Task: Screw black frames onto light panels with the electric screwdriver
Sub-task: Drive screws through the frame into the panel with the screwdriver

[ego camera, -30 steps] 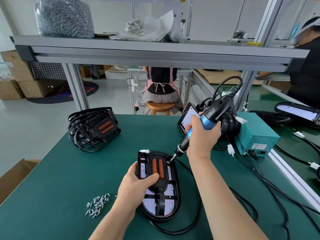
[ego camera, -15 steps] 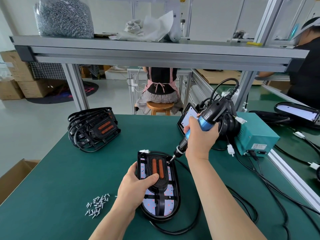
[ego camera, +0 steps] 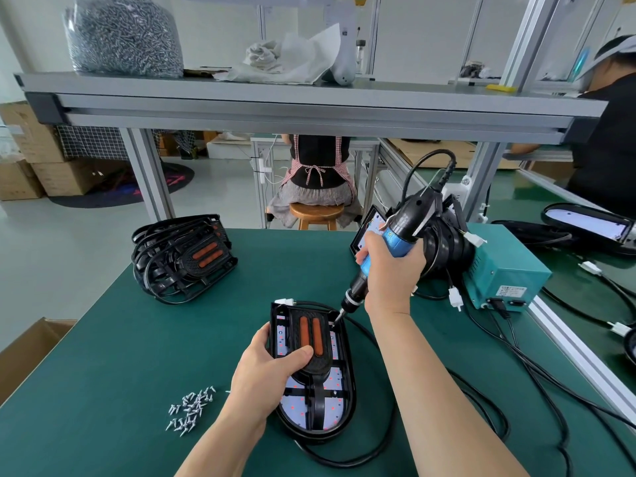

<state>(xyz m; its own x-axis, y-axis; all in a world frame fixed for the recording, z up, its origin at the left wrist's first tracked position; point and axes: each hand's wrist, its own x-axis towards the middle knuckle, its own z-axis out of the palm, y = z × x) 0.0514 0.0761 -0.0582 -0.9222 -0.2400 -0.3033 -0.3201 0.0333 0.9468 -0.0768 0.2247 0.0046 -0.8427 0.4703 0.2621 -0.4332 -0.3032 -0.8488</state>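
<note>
A light panel (ego camera: 328, 413) with a black frame (ego camera: 318, 364) on top lies on the green table in front of me. My left hand (ego camera: 266, 370) grips its left side, thumb pressed on the frame's centre by the orange strips. My right hand (ego camera: 390, 270) holds the blue and black electric screwdriver (ego camera: 389, 249), tilted, its bit tip touching the frame's upper right corner. Several loose screws (ego camera: 191, 409) lie to the left of my left forearm.
A stack of framed panels (ego camera: 182, 258) sits at the back left. A teal power box (ego camera: 506, 270) and cables (ego camera: 509, 342) lie to the right. A shelf beam (ego camera: 309, 105) runs overhead. Two other people work beyond. A cardboard box (ego camera: 27, 352) stands at the left edge.
My right hand has lifted the screwdriver's handle a little while the bit stays at the upper right corner. My left hand keeps the same hold.
</note>
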